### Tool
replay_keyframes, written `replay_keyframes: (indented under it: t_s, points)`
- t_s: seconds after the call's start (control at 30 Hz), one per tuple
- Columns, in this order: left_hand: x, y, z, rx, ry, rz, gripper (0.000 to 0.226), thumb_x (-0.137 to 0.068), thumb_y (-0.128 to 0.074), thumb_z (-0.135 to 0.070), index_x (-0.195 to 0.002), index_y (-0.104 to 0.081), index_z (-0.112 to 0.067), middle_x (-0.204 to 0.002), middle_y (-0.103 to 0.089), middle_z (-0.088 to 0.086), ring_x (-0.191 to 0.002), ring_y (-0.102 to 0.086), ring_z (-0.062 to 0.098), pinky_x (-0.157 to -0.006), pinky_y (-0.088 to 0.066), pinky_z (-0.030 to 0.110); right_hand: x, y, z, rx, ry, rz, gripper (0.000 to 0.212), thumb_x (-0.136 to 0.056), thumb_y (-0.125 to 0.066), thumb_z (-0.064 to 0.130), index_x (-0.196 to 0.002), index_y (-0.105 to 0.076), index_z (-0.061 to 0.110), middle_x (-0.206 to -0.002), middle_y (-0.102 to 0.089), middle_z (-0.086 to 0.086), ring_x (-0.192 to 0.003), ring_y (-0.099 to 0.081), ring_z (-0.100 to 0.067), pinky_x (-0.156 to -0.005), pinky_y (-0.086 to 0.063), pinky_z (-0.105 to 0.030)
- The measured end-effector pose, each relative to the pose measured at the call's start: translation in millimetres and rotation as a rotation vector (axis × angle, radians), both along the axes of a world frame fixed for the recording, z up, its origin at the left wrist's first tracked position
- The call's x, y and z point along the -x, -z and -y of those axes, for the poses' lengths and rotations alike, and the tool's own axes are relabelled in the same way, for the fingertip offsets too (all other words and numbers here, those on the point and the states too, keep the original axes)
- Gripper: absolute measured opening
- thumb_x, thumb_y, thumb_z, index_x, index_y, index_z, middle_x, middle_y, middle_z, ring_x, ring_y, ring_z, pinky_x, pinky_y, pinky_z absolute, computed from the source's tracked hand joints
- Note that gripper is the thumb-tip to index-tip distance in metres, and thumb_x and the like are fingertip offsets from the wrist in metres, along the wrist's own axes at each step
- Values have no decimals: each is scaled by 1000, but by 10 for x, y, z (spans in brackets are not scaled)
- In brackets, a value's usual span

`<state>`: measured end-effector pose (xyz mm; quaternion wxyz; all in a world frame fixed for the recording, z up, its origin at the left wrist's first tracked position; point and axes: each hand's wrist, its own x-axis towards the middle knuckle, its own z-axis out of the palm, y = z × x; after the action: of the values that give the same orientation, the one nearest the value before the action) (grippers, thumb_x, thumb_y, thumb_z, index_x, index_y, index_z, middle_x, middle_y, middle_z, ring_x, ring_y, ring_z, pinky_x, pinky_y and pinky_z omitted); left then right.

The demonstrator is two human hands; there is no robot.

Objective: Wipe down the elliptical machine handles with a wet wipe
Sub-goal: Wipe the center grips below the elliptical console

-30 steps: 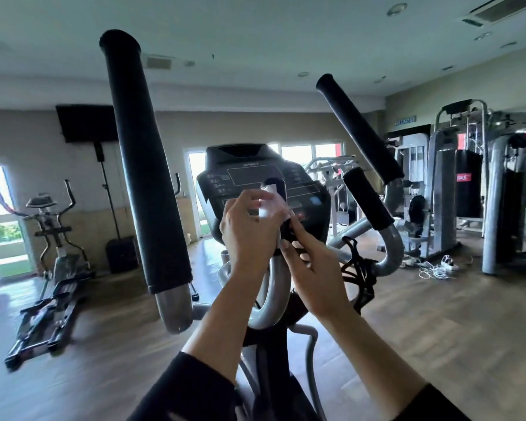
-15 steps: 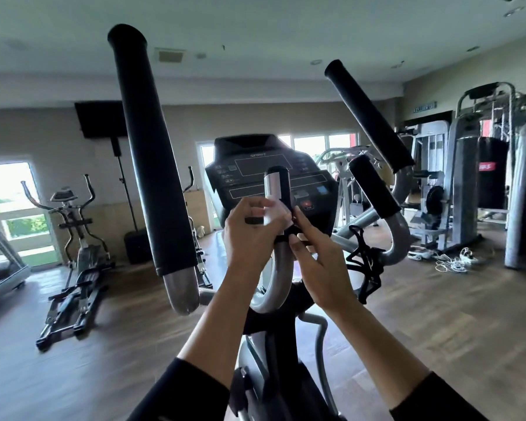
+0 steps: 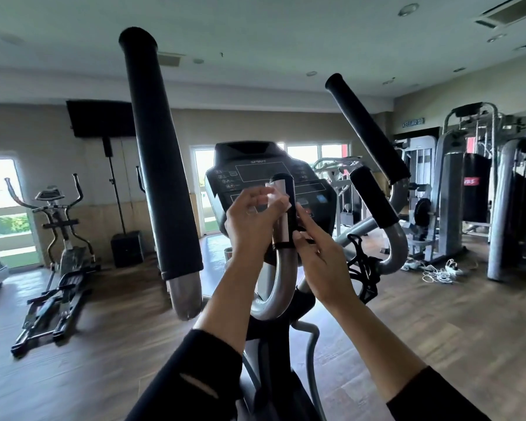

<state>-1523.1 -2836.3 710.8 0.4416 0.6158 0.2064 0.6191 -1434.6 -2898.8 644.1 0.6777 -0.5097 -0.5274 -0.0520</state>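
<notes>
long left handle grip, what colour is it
The grip is black, seen best in the head view.

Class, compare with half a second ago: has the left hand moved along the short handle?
Yes: left hand has slid up short handle, towards its top.

Open gaps flank the inner handle (image 3: 283, 214), hemmed by long foam handles (image 3: 161, 165), console (image 3: 268, 180) behind.
</notes>
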Motion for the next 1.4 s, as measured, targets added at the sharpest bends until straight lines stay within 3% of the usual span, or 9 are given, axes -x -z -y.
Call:
replay_keyframes:
  t_s: [0.13, 0.23, 0.47, 0.7, 0.8, 0.93, 1.07, 1.23, 1.4]
  points:
    - [-87, -175, -95, -65, -27, -1, 23, -66, -82, -32, -85, -70, -35, -85, -72, -9, -72, -72, 13, -75, -59, 45, 11, -23, -14, -6, -2, 11, 49, -93, -45, 27, -142, -42, 31, -108, -70, 0, -105, -64, -15, -94, -51, -42]
    - [-29, -5, -24, -47, -10, 2, 19, -73, -81, -22, -86, -71, -31, -84, -72, -9, -67, -70, 8, -70, -60, 38, 13, -1, -26, -4, 11, 8, 50, -92, -44, 35, -142, -41, 37, -113, -69, 2, -109, -62, -16, -97, -48, -43]
    - [-38, -83, -98, 5, 55, 47, 20, -68, -85, -22, -78, -69, -29, -82, -71, -5, -77, -71, 18, -78, -59, 46, 28, 26, 9, -8, 104, 50, 46, -88, -43, 48, -133, -39, 57, -117, -67, 11, -109, -61, -14, -96, -48, -43]
    - [-30, 40, -42, -80, -4, 6, 19, -69, -81, -31, -74, -66, -42, -90, -68, -9, -76, -69, 13, -72, -59, 42, 100, 77, 54, 36, 146, 66, 53, -89, -43, 45, -142, -42, 39, -111, -69, 10, -102, -63, -12, -88, -52, -34]
    - [49, 287, 68, -154, -25, -7, 26, -71, -81, -18, -78, -67, -38, -90, -60, -11, -71, -62, 7, -63, -53, 23, 166, 105, 132, 46, 162, 56, 50, -90, -49, 33, -140, -43, 34, -111, -69, 9, -101, -62, -1, -84, -49, -18]
    - [169, 499, 176, -190, -74, -66, 19, -75, -79, -17, -84, -70, -31, -89, -60, -8, -65, -60, 6, -56, -41, 8, 236, 241, 252, 87, 221, 66, 48, -92, -48, 33, -140, -44, 35, -112, -68, 7, -101, -63, -13, -89, -52, -34]
    - [292, 623, 255, -174, -95, -126, 14, -80, -75, -19, -87, -72, -31, -93, -69, -10, -60, -59, 0, -58, -40, 6, 306, 409, 421, 157, 279, 90, 44, -94, -52, 32, -138, -50, 28, -106, -68, -5, -95, -61, -24, -86, -51, -43]
    - [567, 961, 438, -128, -67, -147, 19, -81, -72, -15, -83, -71, -35, -92, -66, -13, -68, -57, -6, -60, -41, 5, 462, 705, 662, 285, 321, 127, 39, -94, -49, 31, -131, -55, 21, -115, -63, 2, -105, -56, -15, -91, -44, -30]
    - [865, 1607, 455, -124, -130, -300, 32, -77, -77, -21, -77, -66, -51, -90, -65, -14, -71, -63, 2, -66, -47, 14, 661, 1239, 765, 518, 349, 248, 34, -97, -49, 31, -130, -54, 23, -125, -58, 5, -109, -52, -11, -87, -36, -22]
